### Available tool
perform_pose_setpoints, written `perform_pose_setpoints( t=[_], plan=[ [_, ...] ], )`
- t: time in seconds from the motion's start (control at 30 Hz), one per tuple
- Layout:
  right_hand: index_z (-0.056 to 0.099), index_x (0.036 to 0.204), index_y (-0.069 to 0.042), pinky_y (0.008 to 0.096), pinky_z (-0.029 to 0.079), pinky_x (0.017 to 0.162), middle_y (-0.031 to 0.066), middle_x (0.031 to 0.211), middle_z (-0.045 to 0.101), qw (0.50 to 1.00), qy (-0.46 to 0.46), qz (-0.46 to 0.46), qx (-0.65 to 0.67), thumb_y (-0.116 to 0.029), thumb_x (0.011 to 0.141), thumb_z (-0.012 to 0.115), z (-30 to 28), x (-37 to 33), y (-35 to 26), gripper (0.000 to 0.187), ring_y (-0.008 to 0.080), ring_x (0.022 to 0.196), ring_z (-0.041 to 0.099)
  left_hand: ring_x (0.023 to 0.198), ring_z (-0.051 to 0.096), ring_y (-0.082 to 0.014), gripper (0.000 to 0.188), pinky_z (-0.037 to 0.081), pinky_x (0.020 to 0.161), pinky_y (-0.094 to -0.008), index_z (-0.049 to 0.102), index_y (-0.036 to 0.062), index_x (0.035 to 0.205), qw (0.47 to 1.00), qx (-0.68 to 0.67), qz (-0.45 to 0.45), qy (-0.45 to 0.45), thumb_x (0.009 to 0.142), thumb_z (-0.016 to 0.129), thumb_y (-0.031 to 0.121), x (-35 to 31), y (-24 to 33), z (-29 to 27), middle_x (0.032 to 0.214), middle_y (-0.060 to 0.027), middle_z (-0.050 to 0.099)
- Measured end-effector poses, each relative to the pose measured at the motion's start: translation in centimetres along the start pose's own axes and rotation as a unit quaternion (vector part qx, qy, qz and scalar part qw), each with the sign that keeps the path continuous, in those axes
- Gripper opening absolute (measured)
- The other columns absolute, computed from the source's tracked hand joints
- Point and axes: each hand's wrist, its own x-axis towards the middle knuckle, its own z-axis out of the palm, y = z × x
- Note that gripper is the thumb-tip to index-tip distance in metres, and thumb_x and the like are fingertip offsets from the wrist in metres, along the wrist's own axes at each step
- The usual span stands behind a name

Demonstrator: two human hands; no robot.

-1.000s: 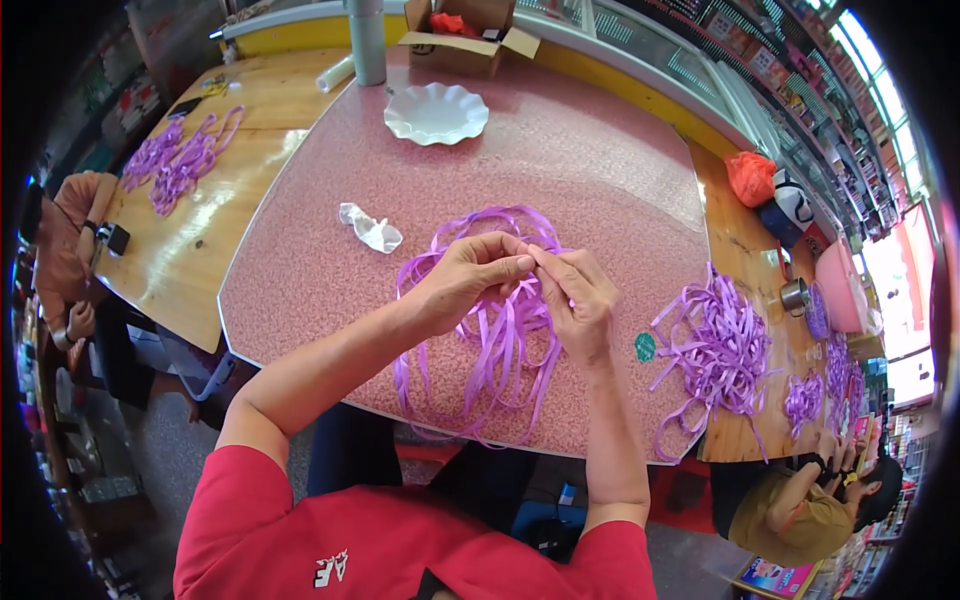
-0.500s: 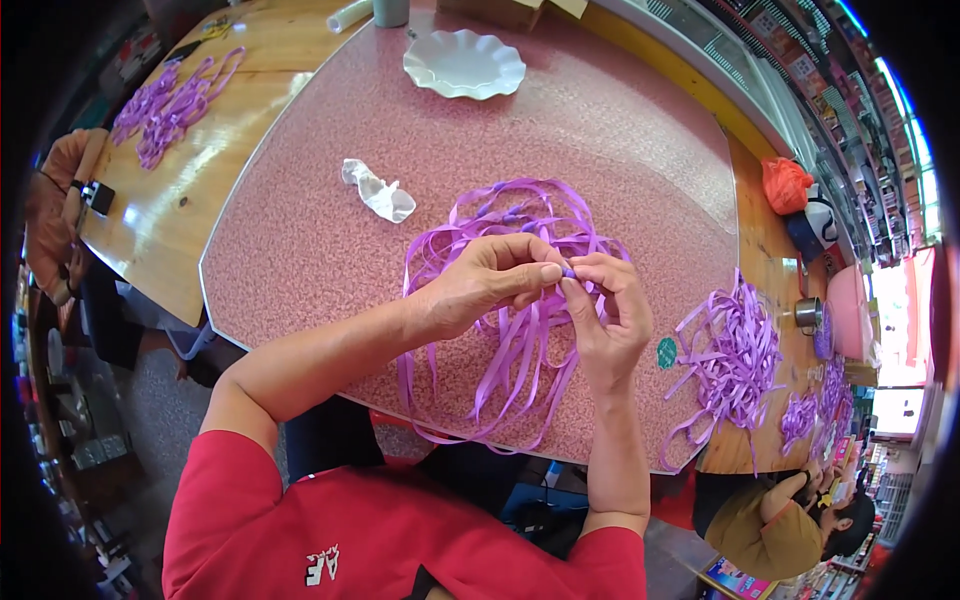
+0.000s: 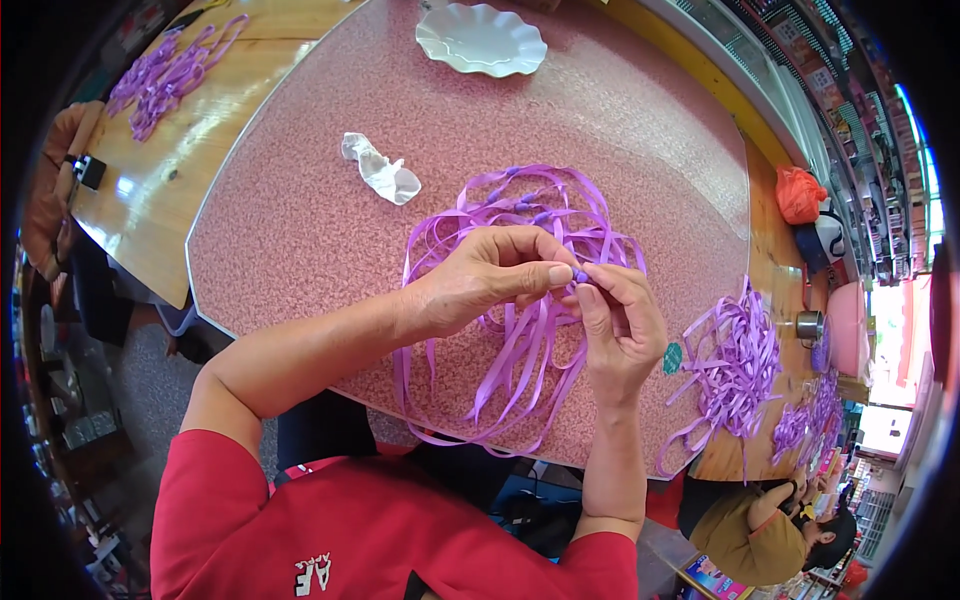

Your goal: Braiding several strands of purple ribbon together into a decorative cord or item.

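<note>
Both hands meet over a loose heap of purple ribbon lanyards [image 3: 520, 350] on the pink speckled table. My left hand [image 3: 495, 275] pinches a small dark-purple clip [image 3: 580, 277] between thumb and forefinger. From the other side, my right hand [image 3: 625, 325] grips the same clip with thumb and fingertips, its other fingers curled. Exactly how the clip joins the ribbon is hidden by the fingertips. More dark-purple clips [image 3: 525, 203] show on the ribbons just beyond my hands.
A white scalloped plate [image 3: 480, 40] and crumpled white tissue [image 3: 382, 172] lie beyond the heap. Another lanyard pile [image 3: 735, 360] sits at the right corner, one more [image 3: 170, 78] on the wooden table at left. People sit at far left [image 3: 55, 195] and lower right [image 3: 750, 530].
The whole view has shifted slightly, so the plate sits higher in the picture. Both hands keep pinching the clip, with only small finger movement.
</note>
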Motion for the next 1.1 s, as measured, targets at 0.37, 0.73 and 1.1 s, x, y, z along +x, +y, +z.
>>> perform_pose_setpoints(
  t=[0.37, 0.73, 1.1],
  plan=[
    [0.066, 0.101, 0.002, 0.0197, 0.045, 0.052, 0.0094, 0.094, 0.063, 0.999, -0.005, -0.038, -0.033, 0.003, 0.085, 0.067, -0.39, 0.29, -0.57, 0.016, 0.0087, 0.064, 0.057, 0.068, 0.048, -0.0029, 0.016, 0.037, 0.058, -0.0197, 0.064, 0.0059, 0.101, 0.999, 0.037, 0.022, -0.017, 0.092, 0.065, 0.019, -0.07, 0.24, -0.01, 0.081, 0.0044, 0.058],
    [0.067, 0.102, 0.001, 0.0202, 0.045, 0.052, 0.0083, 0.091, 0.064, 0.998, 0.000, -0.051, -0.042, 0.004, 0.085, 0.067, -0.63, 0.40, -0.30, 0.017, 0.0084, 0.061, 0.057, 0.074, 0.050, -0.0019, 0.018, 0.040, 0.063, -0.0189, 0.065, 0.0057, 0.105, 0.999, 0.049, 0.015, -0.017, 0.092, 0.065, 0.019, -0.06, 0.38, 0.39, 0.085, 0.0050, 0.060],
    [0.069, 0.100, 0.001, 0.0204, 0.046, 0.052, 0.0096, 0.090, 0.065, 0.996, -0.009, -0.068, -0.052, 0.004, 0.084, 0.068, -0.52, 0.26, 0.00, 0.017, 0.0090, 0.061, 0.059, 0.073, 0.051, -0.0037, 0.017, 0.040, 0.062, -0.0201, 0.067, 0.0042, 0.101, 0.998, 0.054, 0.036, -0.002, 0.091, 0.066, 0.019, -0.16, 0.57, 0.39, 0.086, 0.0026, 0.061]
  ],
)
